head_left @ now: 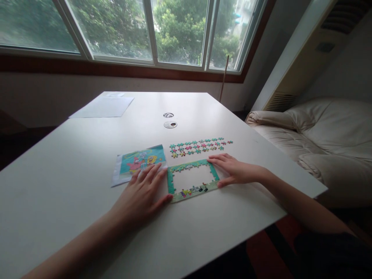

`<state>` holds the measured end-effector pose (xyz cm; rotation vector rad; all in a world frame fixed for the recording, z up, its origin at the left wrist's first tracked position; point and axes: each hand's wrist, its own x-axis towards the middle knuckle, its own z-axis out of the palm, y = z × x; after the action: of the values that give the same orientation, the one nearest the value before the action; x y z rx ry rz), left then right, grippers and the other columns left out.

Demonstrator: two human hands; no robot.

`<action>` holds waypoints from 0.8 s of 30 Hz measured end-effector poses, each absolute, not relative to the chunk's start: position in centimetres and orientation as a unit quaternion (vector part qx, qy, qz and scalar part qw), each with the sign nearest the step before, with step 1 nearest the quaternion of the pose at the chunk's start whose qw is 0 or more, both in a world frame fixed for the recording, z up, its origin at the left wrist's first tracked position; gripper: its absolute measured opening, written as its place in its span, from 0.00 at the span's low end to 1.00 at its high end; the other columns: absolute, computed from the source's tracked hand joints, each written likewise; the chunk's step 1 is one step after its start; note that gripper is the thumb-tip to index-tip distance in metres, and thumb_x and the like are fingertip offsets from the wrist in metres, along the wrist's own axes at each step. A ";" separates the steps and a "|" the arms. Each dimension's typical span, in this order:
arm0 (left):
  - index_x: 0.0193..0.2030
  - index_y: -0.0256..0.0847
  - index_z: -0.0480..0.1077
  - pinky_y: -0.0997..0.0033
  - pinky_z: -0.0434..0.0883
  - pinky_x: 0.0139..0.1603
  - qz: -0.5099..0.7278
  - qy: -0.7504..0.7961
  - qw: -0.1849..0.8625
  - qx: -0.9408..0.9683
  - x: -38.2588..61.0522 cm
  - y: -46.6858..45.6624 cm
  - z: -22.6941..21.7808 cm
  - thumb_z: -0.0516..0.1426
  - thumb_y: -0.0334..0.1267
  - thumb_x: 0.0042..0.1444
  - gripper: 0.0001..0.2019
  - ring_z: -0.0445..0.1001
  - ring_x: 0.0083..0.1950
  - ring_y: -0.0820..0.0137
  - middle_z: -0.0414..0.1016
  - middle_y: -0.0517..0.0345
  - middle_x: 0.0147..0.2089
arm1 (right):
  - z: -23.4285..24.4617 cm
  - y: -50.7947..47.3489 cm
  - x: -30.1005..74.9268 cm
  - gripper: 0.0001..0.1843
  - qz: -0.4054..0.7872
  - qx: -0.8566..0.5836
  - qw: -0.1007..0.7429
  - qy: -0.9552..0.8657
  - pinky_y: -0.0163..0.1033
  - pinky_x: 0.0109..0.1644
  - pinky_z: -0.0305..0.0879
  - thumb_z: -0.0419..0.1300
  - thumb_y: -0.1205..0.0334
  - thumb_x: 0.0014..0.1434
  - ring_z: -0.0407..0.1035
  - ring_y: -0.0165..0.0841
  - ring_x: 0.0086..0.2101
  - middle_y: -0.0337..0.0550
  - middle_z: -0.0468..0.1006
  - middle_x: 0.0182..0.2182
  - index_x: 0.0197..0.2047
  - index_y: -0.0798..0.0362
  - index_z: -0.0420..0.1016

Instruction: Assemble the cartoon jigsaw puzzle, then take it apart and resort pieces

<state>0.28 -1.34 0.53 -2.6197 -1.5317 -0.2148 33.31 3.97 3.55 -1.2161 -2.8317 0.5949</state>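
A rectangular puzzle border [178,198] of joined green and pale pieces lies flat on the white table, with bare tabletop showing inside it. My left hand [146,188] rests palm down, its fingers spread over the lower edge of a cartoon picture sheet [139,161] and its thumb at the border's lower left corner. At the border's right side lies my right hand [234,169], thumb and fingers apart, touching the upper and lower right corners. Just beyond the border, loose puzzle pieces [198,147] are laid out in rows.
The white table [72,162] has a paper sheet [103,107] at its far left and two round inserts [170,124] near its far middle. A cream leather sofa [322,135] stands to the right. Behind the table are windows [180,35] and a thin stick [224,78].
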 end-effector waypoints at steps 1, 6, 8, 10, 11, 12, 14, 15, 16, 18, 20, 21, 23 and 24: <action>0.62 0.34 0.55 0.51 0.54 0.60 -0.069 -0.520 0.060 -0.849 0.3 -1.5 0.4 0.44 0.55 0.58 0.31 0.53 0.63 0.53 0.55 0.41 0.63 | 3.5 4.0 33.3 0.47 0.190 -0.387 0.002 -0.902 0.49 0.62 0.45 0.56 0.36 0.48 0.45 0.46 0.60 0.52 0.52 0.62 0.65 0.53 0.49; 0.58 0.24 0.60 0.53 0.58 0.58 -0.028 -0.571 0.101 -0.814 0.7 -2.6 0.6 0.43 0.53 0.58 0.32 0.58 0.60 0.50 0.60 0.33 0.59 | 3.5 4.1 33.4 0.48 0.188 -0.380 -0.001 -0.906 0.48 0.62 0.45 0.56 0.35 0.48 0.45 0.46 0.60 0.52 0.53 0.61 0.64 0.53 0.50; 0.57 0.23 0.62 0.53 0.60 0.56 -0.017 -0.572 0.121 -0.811 0.9 -3.1 1.1 0.43 0.51 0.59 0.31 0.60 0.59 0.49 0.62 0.31 0.58 | 3.6 4.1 33.4 0.48 0.186 -0.379 -0.002 -0.906 0.48 0.62 0.45 0.55 0.35 0.48 0.46 0.45 0.60 0.52 0.53 0.61 0.64 0.54 0.50; 0.55 0.24 0.64 0.52 0.63 0.53 -0.011 -0.573 0.138 -0.807 1.1 -3.5 1.5 0.43 0.49 0.59 0.29 0.63 0.56 0.48 0.64 0.31 0.56 | 3.6 4.1 33.4 0.48 0.182 -0.379 -0.002 -0.907 0.48 0.62 0.45 0.55 0.35 0.48 0.46 0.45 0.59 0.52 0.54 0.61 0.64 0.54 0.50; 0.55 0.24 0.64 0.53 0.64 0.51 -0.008 -0.575 0.143 -0.806 1.2 -3.7 1.6 0.43 0.49 0.60 0.29 0.65 0.54 0.48 0.65 0.31 0.55 | 3.6 4.1 33.5 0.48 0.181 -0.379 -0.001 -0.907 0.48 0.62 0.46 0.55 0.35 0.48 0.47 0.45 0.59 0.52 0.54 0.61 0.64 0.54 0.50; 0.55 0.25 0.64 0.53 0.65 0.48 -0.005 -0.578 0.148 -0.802 1.3 -3.8 1.7 0.43 0.49 0.60 0.28 0.67 0.53 0.49 0.66 0.31 0.54 | 3.7 4.1 33.5 0.48 0.180 -0.379 -0.001 -0.908 0.48 0.62 0.46 0.55 0.35 0.48 0.47 0.45 0.59 0.52 0.54 0.61 0.64 0.54 0.50; 0.55 0.25 0.65 0.55 0.67 0.45 0.000 -0.589 0.156 -0.793 1.4 -3.9 1.7 0.42 0.49 0.60 0.28 0.68 0.51 0.50 0.67 0.31 0.53 | 3.7 4.1 33.5 0.48 0.178 -0.380 -0.003 -0.908 0.48 0.62 0.46 0.55 0.35 0.48 0.47 0.45 0.59 0.51 0.54 0.61 0.64 0.53 0.50; 0.55 0.25 0.65 0.55 0.67 0.45 0.001 -0.594 0.160 -0.788 1.4 -3.9 1.6 0.42 0.49 0.60 0.28 0.68 0.51 0.51 0.67 0.32 0.54 | 3.7 4.1 33.5 0.48 0.177 -0.380 -0.004 -0.908 0.48 0.62 0.46 0.55 0.35 0.47 0.47 0.45 0.59 0.51 0.54 0.61 0.64 0.53 0.50; 0.55 0.26 0.65 0.56 0.67 0.44 0.001 -0.597 0.163 -0.785 1.4 -3.8 1.5 0.42 0.49 0.60 0.29 0.68 0.51 0.51 0.67 0.32 0.54 | 3.7 4.1 33.5 0.48 0.176 -0.380 -0.006 -0.908 0.48 0.62 0.46 0.55 0.34 0.47 0.48 0.45 0.59 0.51 0.54 0.61 0.64 0.53 0.50; 0.55 0.26 0.64 0.56 0.67 0.44 0.001 -0.601 0.166 -0.782 1.3 -3.6 1.4 0.42 0.50 0.60 0.29 0.68 0.51 0.51 0.67 0.33 0.54 | 3.7 4.1 33.6 0.48 0.174 -0.381 -0.009 -0.908 0.47 0.62 0.46 0.55 0.34 0.47 0.48 0.44 0.59 0.50 0.54 0.61 0.64 0.53 0.51; 0.56 0.26 0.64 0.56 0.67 0.43 0.002 -0.602 0.164 -0.781 1.2 -3.4 1.3 0.42 0.50 0.60 0.29 0.68 0.51 0.51 0.66 0.33 0.55 | 3.7 4.1 33.6 0.48 0.174 -0.383 -0.011 -0.907 0.47 0.62 0.46 0.55 0.34 0.47 0.48 0.44 0.59 0.50 0.54 0.61 0.64 0.53 0.51; 0.56 0.26 0.64 0.56 0.67 0.43 0.002 -0.601 0.163 -0.782 1.1 -3.3 1.3 0.42 0.50 0.60 0.29 0.67 0.52 0.51 0.66 0.33 0.55 | 3.7 4.0 33.6 0.48 0.174 -0.383 -0.011 -0.907 0.47 0.62 0.46 0.55 0.34 0.47 0.48 0.44 0.59 0.50 0.54 0.61 0.64 0.53 0.50; 0.56 0.26 0.64 0.56 0.67 0.43 0.004 -0.600 0.160 -0.784 1.1 -3.3 1.3 0.43 0.50 0.60 0.29 0.67 0.52 0.51 0.65 0.33 0.55 | 3.7 4.0 33.7 0.48 0.176 -0.383 -0.010 -0.907 0.48 0.62 0.46 0.55 0.34 0.47 0.47 0.45 0.59 0.50 0.54 0.61 0.64 0.52 0.50; 0.56 0.26 0.63 0.56 0.67 0.44 0.004 -0.600 0.159 -0.784 1.0 -3.3 1.3 0.43 0.49 0.60 0.29 0.67 0.52 0.51 0.65 0.33 0.55 | 3.6 4.1 33.7 0.48 0.177 -0.383 -0.009 -0.907 0.48 0.62 0.46 0.55 0.34 0.47 0.47 0.45 0.59 0.50 0.54 0.61 0.64 0.52 0.50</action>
<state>1.04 -3.34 1.30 -2.2407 -1.7148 0.0120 33.71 4.06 3.64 -1.2094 -2.8651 0.5590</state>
